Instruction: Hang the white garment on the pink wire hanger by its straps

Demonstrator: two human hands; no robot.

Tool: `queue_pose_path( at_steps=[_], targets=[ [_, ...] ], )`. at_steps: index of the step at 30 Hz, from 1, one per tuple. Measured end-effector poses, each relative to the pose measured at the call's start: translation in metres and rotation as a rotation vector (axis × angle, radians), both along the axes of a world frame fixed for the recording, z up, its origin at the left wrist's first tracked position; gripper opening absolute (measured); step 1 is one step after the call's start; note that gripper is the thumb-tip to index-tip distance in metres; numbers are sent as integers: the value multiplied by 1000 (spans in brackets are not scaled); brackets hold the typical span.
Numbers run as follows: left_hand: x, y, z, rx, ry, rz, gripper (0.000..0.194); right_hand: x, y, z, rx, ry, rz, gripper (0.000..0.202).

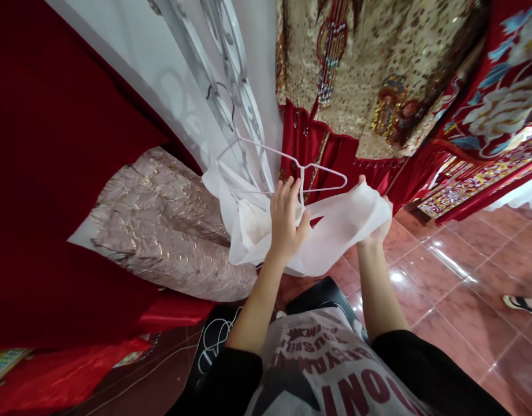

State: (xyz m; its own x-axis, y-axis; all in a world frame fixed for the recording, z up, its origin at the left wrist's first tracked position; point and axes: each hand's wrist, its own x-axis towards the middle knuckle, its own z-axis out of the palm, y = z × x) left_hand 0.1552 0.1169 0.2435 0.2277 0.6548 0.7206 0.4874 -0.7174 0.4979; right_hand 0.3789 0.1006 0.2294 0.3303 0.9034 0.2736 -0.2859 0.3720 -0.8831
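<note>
A pale pink clothes hanger (320, 177) with a dark hook hangs in front of me, and a white sheer garment (330, 237) is draped on its left side. My left hand (286, 222) lies against the garment near the middle of the hanger, fingers stretched out and thumb apart. To the right, my right hand (376, 228) holds the garment's free side, spreading it away from the hanger. The cloth covers most of that hand; only a fingertip, its outer edge and the wrist show. The garment's right side hangs off the hanger's right arm.
A white scrolled metal rack (218, 110) stands behind the hanger. Gold sequined costume (361, 75) and red embroidered cloth hang at the right. Shiny beige fabric (162, 225) and a red drape (44, 173) are at the left. White cable (214, 346) lies low left; a person's shoe (523, 303) shows right.
</note>
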Motion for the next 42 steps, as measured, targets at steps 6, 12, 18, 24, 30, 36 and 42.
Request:
queue_pose_path(
  at_steps=[6,12,18,24,30,36,42],
  targets=[
    [3,14,-4,-105,278,37,70,4,15,72,237,-266,-103,45],
    [5,19,-8,-86,246,15,69,5,62,109,355,-701,-113,33],
    [2,25,-7,-104,210,20,65,24,105,80,403,-619,-156,24],
    [1,19,-8,-132,166,35,65,41,99,66,414,-493,-227,41],
    [9,18,-9,-142,142,25,67,10,101,86,257,-529,17,52],
    [8,20,-11,-158,159,31,66,-14,94,102,198,-572,143,43],
    [3,17,-10,-186,137,16,68,6,93,83,233,-311,21,59]
  ],
)
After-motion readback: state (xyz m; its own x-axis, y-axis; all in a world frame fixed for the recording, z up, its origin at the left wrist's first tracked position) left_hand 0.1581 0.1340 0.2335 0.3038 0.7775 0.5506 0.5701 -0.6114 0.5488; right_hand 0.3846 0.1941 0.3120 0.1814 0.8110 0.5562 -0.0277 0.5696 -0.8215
